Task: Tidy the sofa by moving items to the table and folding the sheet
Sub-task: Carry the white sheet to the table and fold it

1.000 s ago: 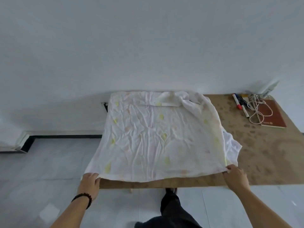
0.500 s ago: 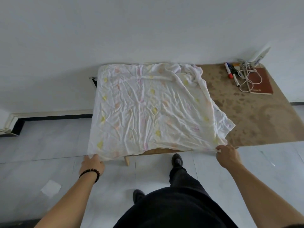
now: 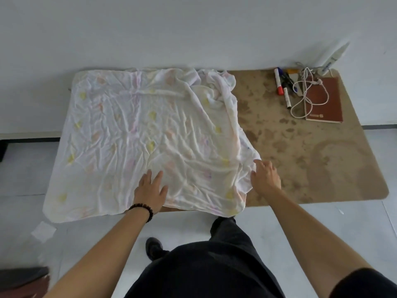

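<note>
Head view: the sheet [image 3: 150,134] lies spread and wrinkled over the left part of the surface [image 3: 311,158], its near and left edges hanging past the rim. Left hand [image 3: 150,190] rests flat on the sheet near its front edge, fingers [image 3: 148,176] straight and spread. Right hand [image 3: 266,177] touches the sheet's right edge, fingers relaxed and slightly apart. At the far right corner lie markers [image 3: 282,87], a white cable [image 3: 305,97] and a brown notebook [image 3: 324,100].

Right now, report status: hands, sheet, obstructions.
Left hand flat on sheet; right hand at its right edge. Sheet spread over table, near edge overhanging. Markers, cable, notebook far right, apart from sheet.
</note>
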{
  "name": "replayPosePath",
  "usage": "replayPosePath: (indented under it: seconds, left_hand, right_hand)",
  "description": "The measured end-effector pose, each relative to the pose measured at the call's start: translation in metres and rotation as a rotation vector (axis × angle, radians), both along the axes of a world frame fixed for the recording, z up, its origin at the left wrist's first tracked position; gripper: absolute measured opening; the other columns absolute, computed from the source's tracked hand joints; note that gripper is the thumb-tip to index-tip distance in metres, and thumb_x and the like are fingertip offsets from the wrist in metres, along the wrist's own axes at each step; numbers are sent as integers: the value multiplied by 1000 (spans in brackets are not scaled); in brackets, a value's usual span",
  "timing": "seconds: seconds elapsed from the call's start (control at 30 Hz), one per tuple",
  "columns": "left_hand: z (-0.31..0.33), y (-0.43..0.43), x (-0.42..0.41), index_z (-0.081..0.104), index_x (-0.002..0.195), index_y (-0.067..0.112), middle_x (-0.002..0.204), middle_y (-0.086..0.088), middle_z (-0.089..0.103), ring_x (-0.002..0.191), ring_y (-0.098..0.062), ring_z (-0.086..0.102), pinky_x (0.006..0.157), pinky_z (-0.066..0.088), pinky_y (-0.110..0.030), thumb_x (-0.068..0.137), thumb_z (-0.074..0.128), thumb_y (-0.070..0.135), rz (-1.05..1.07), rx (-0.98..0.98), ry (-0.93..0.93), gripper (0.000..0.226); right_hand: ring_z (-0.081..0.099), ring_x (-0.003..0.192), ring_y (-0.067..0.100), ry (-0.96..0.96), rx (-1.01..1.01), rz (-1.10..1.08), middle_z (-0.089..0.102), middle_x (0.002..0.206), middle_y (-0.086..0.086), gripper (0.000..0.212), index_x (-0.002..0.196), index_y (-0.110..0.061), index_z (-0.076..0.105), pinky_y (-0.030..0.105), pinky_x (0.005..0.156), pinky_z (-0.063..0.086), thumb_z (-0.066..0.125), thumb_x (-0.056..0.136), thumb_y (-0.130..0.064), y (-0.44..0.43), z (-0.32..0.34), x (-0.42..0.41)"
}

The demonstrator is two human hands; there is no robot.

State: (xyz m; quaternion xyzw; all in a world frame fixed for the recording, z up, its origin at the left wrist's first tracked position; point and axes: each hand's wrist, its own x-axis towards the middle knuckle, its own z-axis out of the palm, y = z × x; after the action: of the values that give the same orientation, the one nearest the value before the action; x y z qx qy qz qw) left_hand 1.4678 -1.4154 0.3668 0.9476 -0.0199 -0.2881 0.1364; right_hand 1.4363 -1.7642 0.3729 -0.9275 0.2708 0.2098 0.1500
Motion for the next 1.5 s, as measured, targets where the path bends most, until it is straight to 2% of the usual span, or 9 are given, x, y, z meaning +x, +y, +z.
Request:
replayPosePath:
  seconds: [0.17, 0.47, 0.63, 0.8, 0.93, 1.1, 1.2, 1.43, 1.5]
  left_hand:
    - [-12, -107, 13, 1, 154, 32, 162, -3, -15, 149, -26, -8, 119, 18, -44, 102, 33, 43, -107, 7, 110, 62]
    - [-25, -165, 14, -10, 151, 43, 157, -3, -31, 145, -41, -17, 114, 20, -60, 98, 38, 50, -198, 240, 244, 72]
    - [-17, -165, 13, -3, 152, 42, 158, -6, -28, 146, -39, -15, 115, 19, -56, 96, 44, 46, -196, 193, 236, 73]
    - [-23, -168, 1, 1, 152, 37, 160, -11, -19, 146, -41, -6, 113, 21, -55, 93, 45, 52, -232, 184, 120, 75]
    - [-22, -155, -2, 13, 149, 38, 159, -9, -3, 141, -38, 12, 108, 29, -52, 88, 53, 49, -280, 162, 78, 74]
    - [-16, -156, 18, 45, 133, 31, 138, -9, 38, 126, -32, 36, 101, 35, -48, 86, 35, 72, -260, 212, 35, 63]
    - [-8, -170, 56, 60, 118, 20, 123, -10, 54, 116, -30, 46, 95, 40, -45, 94, 23, 65, -204, 223, -81, 63]
    - [-3, -229, 193, 48, 133, 11, 133, -12, 46, 109, -31, 55, 82, 49, -42, 97, 49, 38, 81, -88, -318, 45]
    - [-6, -257, 237, 48, 133, 12, 134, -10, 45, 103, -30, 59, 81, 47, -37, 96, 50, 39, 127, -148, -378, 46]
  right_hand:
    - [43, 122, 31, -4, 8, 113, 41, 136, 13, 55, 151, -25, 22, 42, 97, 44, 44, 101, -32, -36, -17, 29]
    - [64, 85, 29, 102, 33, 355, 57, 116, 6, 63, 152, -46, 10, 36, 75, 52, 29, 100, -15, -78, -22, 30]
    - [64, 98, 37, 184, -200, -13, 59, 110, 14, 60, 149, -36, 20, 41, 80, 51, 36, 97, -12, -160, -4, -40]
    - [60, 108, 34, 241, -145, -52, 53, 121, 12, 57, 145, -33, 35, 39, 80, 49, 43, 93, -13, -146, 2, -61]
    - [41, 123, 35, 264, -131, -120, 34, 135, 16, 68, 144, -19, 30, 43, 98, 42, 61, 84, -23, -123, 12, -47]
    - [33, 131, 36, 50, -29, -40, 31, 142, 17, 65, 149, -18, 24, 45, 107, 32, 52, 92, -28, -107, 19, 12]
    - [34, 130, 35, -39, 21, 8, 33, 141, 17, 60, 149, -17, 26, 44, 106, 33, 49, 95, -28, -104, 13, 70]
    - [23, 141, 33, -193, 118, 38, 22, 154, 16, 68, 153, -12, 15, 45, 113, 27, 46, 99, -37, -108, -28, 206]
    - [31, 136, 33, -210, 114, 42, 34, 148, 14, 66, 153, -11, 17, 44, 110, 29, 46, 99, -38, -111, -42, 224]
